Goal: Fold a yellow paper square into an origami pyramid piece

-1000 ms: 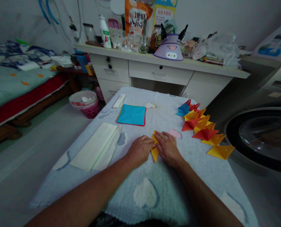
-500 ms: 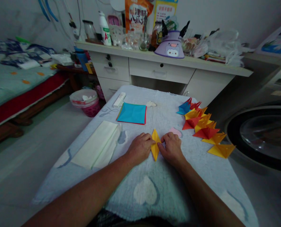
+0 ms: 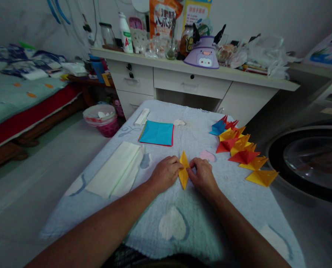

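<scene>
A yellow folded paper (image 3: 184, 178), shaped like a narrow diamond, lies on the cloth-covered table with its points toward and away from me. My left hand (image 3: 167, 173) grips its left edge, thumb over the paper and fingers curled. On the opposite edge my right hand (image 3: 203, 174) is closed, with thumb and fingertips against the paper. The fingers partly cover its sides. Beyond my left hand lies a stack of square paper sheets (image 3: 157, 133), blue on top with red beneath. Folded paper cranes (image 3: 244, 156) in yellow, red and blue stand in a row at the right.
Left of my forearm lies a folded pale cloth or paper (image 3: 114, 169), with a small white box (image 3: 142, 117) farther back. A white desk (image 3: 174, 65) stands behind the table. A washing machine (image 3: 316, 111) is at right, a pink bin (image 3: 107, 124) at left.
The whole view has shifted very slightly. Both hands stay on the yellow folded paper, with the right fingers moved a little along its edge.
</scene>
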Available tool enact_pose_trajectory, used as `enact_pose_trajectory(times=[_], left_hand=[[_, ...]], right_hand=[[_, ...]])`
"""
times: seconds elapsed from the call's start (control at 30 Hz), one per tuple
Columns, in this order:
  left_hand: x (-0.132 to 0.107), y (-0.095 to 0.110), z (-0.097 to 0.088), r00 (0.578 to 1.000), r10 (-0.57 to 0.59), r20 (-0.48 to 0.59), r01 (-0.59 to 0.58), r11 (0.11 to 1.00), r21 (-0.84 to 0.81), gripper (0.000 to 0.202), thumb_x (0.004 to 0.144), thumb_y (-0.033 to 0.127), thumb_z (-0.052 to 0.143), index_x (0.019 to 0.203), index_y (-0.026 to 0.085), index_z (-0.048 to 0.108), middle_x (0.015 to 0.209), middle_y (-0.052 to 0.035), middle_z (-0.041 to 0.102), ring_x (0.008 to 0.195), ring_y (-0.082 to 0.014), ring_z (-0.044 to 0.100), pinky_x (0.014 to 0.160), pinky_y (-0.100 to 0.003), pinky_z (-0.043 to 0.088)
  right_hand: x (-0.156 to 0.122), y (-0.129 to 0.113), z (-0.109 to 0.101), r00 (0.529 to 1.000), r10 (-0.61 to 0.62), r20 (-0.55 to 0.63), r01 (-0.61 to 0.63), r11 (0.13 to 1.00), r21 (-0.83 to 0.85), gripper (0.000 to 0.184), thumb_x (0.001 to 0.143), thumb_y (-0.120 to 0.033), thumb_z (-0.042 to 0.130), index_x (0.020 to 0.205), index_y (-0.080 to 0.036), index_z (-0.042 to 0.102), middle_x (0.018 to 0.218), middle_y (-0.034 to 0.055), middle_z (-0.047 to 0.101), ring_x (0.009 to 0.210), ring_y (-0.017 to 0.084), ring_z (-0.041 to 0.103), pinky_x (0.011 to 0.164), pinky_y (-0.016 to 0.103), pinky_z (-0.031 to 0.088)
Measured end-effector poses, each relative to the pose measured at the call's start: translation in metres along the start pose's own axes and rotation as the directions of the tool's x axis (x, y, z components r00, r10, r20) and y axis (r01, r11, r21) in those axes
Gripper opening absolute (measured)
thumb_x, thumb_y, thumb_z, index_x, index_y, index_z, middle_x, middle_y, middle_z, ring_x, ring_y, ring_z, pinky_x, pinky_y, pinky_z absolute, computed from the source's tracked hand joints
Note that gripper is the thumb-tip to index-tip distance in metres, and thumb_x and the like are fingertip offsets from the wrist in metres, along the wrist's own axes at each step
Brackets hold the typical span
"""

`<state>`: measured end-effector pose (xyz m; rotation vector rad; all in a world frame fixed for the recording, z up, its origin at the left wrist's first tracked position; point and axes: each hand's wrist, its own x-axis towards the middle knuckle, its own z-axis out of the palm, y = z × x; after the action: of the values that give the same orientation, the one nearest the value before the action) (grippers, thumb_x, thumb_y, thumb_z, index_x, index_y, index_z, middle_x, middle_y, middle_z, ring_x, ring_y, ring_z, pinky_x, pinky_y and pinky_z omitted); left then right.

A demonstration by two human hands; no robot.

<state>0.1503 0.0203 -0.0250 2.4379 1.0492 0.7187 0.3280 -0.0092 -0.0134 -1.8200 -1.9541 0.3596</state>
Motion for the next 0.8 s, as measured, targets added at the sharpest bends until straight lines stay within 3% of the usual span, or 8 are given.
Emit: enact_pose_trajectory(times=[0.2,0.3,0.4,0.47,0.8], left_hand=[[0.0002,-0.0040,0.0042,0.999,-0.001,-0.035,-0.001,0.999,-0.047,0.023,0.084,0.007,0.054,0.096,0.018,0.069,0.096,-0.0043,0.064,0.093,-0.0168,0.059,0.084,-0.028,0.048],[0.0005,-0.0037,0.0051,1.000,0.007,-0.022,-0.007,1.000,-0.027,0.021,0.084,0.008,0.055,0.096,0.018,0.070,0.095,-0.0044,0.064,0.092,-0.0175,0.059,0.084,-0.030,0.048],[0.0006,-0.0020,0.0045,1.000,0.007,-0.008,-0.007,1.000,0.003,0.019,0.085,0.010,0.056,0.095,0.018,0.070,0.095,-0.0045,0.064,0.092,-0.0183,0.058,0.085,-0.031,0.048],[0.0006,-0.0007,0.0036,1.000,0.007,0.000,-0.007,1.000,0.020,0.019,0.086,0.011,0.055,0.094,0.019,0.070,0.094,-0.0045,0.064,0.091,-0.0186,0.058,0.084,-0.031,0.048],[0.0005,0.0006,0.0020,1.000,0.002,-0.007,-0.002,1.000,0.001,0.018,0.086,0.011,0.054,0.092,0.018,0.069,0.093,-0.0048,0.063,0.089,-0.0183,0.059,0.080,-0.031,0.048]], right_hand=[[0.0002,0.0006,-0.0006,1.000,0.007,-0.026,-0.004,0.993,0.119,0.022,0.078,-0.018,0.060,0.100,-0.018,0.059,0.085,0.0035,0.066,0.084,0.021,0.055,0.077,0.032,0.036],[-0.0011,0.0008,0.0007,0.999,0.018,-0.037,-0.019,0.999,-0.028,0.027,0.080,-0.023,0.061,0.107,-0.018,0.062,0.092,0.0069,0.064,0.088,0.024,0.053,0.079,0.035,0.035],[-0.0032,-0.0017,0.0006,0.998,0.038,-0.052,-0.049,0.973,-0.225,0.019,0.082,-0.032,0.061,0.096,-0.019,0.066,0.098,0.0107,0.060,0.094,0.029,0.049,0.077,0.038,0.032],[-0.0040,-0.0037,0.0005,0.999,0.031,-0.039,-0.041,0.962,-0.268,0.017,0.082,-0.035,0.061,0.089,-0.019,0.065,0.098,0.0108,0.058,0.094,0.029,0.048,0.076,0.037,0.031],[-0.0016,-0.0012,0.0051,1.000,0.011,0.000,-0.011,0.999,-0.053,0.007,0.078,-0.023,0.060,0.083,-0.019,0.057,0.086,0.0063,0.061,0.084,0.024,0.050,0.075,0.035,0.033]])
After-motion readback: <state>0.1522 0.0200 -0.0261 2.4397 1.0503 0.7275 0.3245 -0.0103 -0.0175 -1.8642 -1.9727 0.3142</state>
